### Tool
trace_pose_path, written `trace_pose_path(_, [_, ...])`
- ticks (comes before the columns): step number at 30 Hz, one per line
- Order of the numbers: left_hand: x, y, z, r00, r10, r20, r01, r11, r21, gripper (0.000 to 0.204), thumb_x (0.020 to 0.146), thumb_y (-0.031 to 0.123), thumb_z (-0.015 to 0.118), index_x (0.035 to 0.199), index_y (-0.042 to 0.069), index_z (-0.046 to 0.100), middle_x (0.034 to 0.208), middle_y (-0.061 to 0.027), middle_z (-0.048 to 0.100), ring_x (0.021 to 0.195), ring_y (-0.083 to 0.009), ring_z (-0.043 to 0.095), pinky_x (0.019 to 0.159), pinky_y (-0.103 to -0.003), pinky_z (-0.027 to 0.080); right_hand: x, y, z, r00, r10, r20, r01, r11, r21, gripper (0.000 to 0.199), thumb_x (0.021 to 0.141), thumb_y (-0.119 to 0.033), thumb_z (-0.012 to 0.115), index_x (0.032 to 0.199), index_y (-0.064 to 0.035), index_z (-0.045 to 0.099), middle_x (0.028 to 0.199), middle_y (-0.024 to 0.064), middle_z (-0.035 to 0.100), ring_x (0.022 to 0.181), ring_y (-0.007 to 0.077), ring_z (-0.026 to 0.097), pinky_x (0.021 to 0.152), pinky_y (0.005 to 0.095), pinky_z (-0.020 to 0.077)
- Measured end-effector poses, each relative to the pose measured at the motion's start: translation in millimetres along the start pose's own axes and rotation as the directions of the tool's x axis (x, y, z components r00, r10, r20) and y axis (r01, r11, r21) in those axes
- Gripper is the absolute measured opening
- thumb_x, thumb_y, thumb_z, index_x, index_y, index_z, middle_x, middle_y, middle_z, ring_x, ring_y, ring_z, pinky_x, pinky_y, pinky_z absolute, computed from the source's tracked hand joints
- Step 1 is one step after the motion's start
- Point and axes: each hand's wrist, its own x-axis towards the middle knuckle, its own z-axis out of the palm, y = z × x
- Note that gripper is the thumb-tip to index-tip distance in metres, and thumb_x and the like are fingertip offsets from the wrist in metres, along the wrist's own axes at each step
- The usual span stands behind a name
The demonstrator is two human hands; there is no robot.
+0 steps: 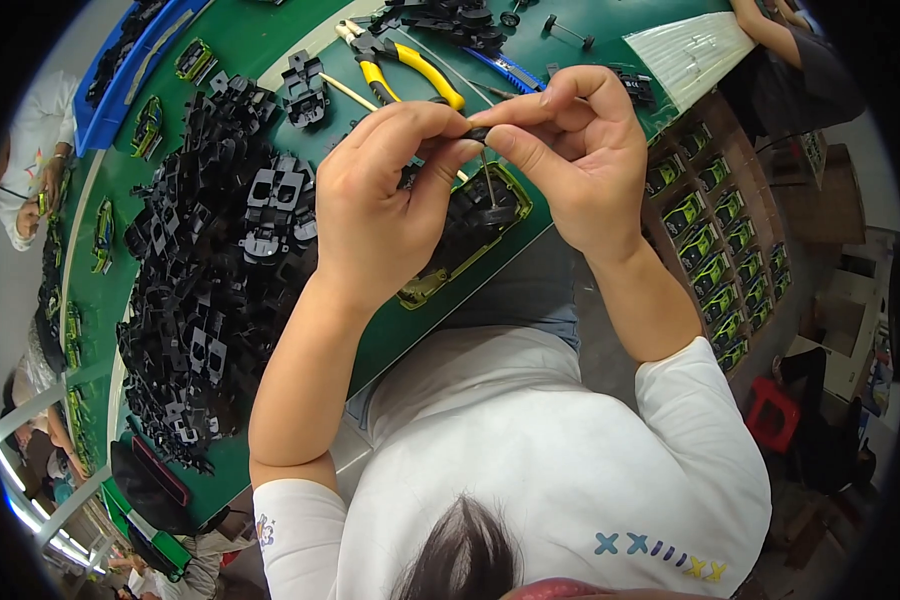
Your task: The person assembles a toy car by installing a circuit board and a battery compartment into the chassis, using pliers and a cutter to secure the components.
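Both my hands meet above the table's near edge, fingertips pinched together on a small black wheel (478, 133). A thin metal axle (488, 182) runs down from it to a second black wheel. My left hand (380, 190) grips from the left between thumb and index finger. From the right, my right hand (585, 160) does the same, its other fingers curled. Directly beneath the hands lies a green toy car body (515, 195) with a dark inside, partly hidden by my left hand.
Yellow-and-black pliers (442, 82) and a blue utility knife (510, 70) lie beyond my hands. A large heap of black plastic parts (195, 240) covers the left. A compartmented tray (692, 168) of green car bodies stands right. Other people work at both sides.
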Motion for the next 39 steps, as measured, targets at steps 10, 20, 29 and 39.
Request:
trace_pose_path(10, [-3.7,3.1,1.1,0.999,-0.030,0.016,0.031,0.998,-0.046,0.016,0.083,-0.002,0.075,0.095,0.001,0.066,0.089,-0.0095,0.069,0.078,-0.0220,0.069,0.070,-0.030,0.057,3.7,-11.8,-8.3,0.995,-0.003,0.098,0.021,0.982,-0.189,0.040,0.082,0.001,0.078,0.113,-0.0038,0.054,0.090,0.0094,0.072,0.088,0.0141,0.072,0.080,0.0245,0.0563])
trace_pose_path(20, [-6.7,5.8,-3.0,0.998,-0.010,0.067,0.010,1.000,0.009,0.015,0.083,-0.003,0.073,0.095,0.000,0.064,0.089,-0.0097,0.067,0.077,-0.0225,0.069,0.069,-0.031,0.056,-3.3,-5.5,-5.6,0.983,0.180,0.032,-0.181,0.983,0.028,0.035,0.082,0.002,0.079,0.108,-0.0035,0.055,0.092,0.0100,0.072,0.087,0.0134,0.071,0.078,0.0235,0.0562])
trace_pose_path(29, [-16.7,10.3,-6.4,1.000,-0.007,0.020,0.010,0.990,-0.139,0.023,0.080,-0.006,0.076,0.100,0.001,0.068,0.091,-0.0113,0.069,0.079,-0.0225,0.069,0.070,-0.030,0.057,-8.0,-7.5,-5.9,0.992,-0.053,0.116,0.054,0.999,-0.002,0.039,0.081,0.007,0.078,0.114,-0.0004,0.059,0.098,0.0109,0.072,0.095,0.0190,0.072,0.083,0.0279,0.0590])
trace_pose_path(39, [-20.1,13.7,-30.4,0.990,-0.085,-0.113,0.076,0.994,-0.082,0.040,0.080,-0.003,0.078,0.118,0.001,0.065,0.106,-0.0111,0.071,0.095,-0.0202,0.070,0.082,-0.030,0.056,36.5,6.2,-57.8,0.987,-0.162,0.018,0.151,0.868,-0.472,0.025,0.084,0.003,0.073,0.107,-0.0024,0.065,0.098,0.0085,0.073,0.091,0.0160,0.073,0.081,0.0282,0.0579])
